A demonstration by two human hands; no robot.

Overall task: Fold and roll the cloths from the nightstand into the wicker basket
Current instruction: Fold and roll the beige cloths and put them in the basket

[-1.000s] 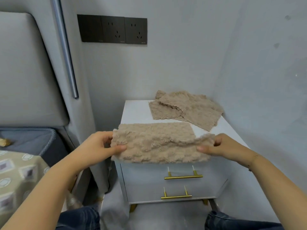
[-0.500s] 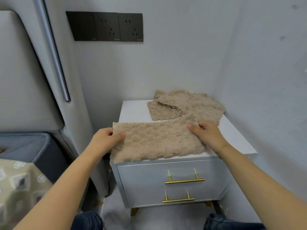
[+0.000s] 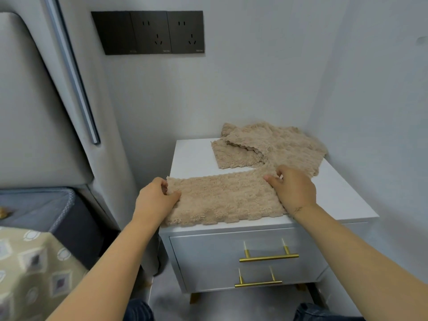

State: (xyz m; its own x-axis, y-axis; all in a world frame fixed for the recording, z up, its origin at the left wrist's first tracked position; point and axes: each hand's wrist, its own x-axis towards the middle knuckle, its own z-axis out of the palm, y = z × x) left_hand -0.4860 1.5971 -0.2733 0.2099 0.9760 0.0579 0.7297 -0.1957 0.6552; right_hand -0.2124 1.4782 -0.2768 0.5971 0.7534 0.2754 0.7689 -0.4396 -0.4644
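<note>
Left hand: the left hand comes in from the lower left on a bare forearm, knuckles up, and pinches the left end of the folded cloth, thumb lying on top of the pile and the fingers curled round the edge beneath it.
Right hand: the right hand reaches in from the lower right, back of the hand toward the camera, wrist bent slightly inward; its fingers curl over the cloth's far right corner and the thumb tucks in toward them, pinching the fabric there.
Folded cloth: a beige, tufted strip stretched between the two grips, lying flat along the front edge of the nightstand, its near edge just inside the top's lip.
Beyond the right grip: a loose pile of more beige cloths sits at the back right corner of the top, its nearest edge touching or just beside the right fingertips; I cannot tell which.
Beyond the left grip: bare white top.
Below the grips: two drawer fronts, each with a brass bar handle, the lower one nearer the floor.
Left of the left forearm: a grey upholstered headboard, the grey bed edge and a patterned bedcover.
Above the grips: a black socket panel on the grey wall.
Wicker basket: out of view.
</note>
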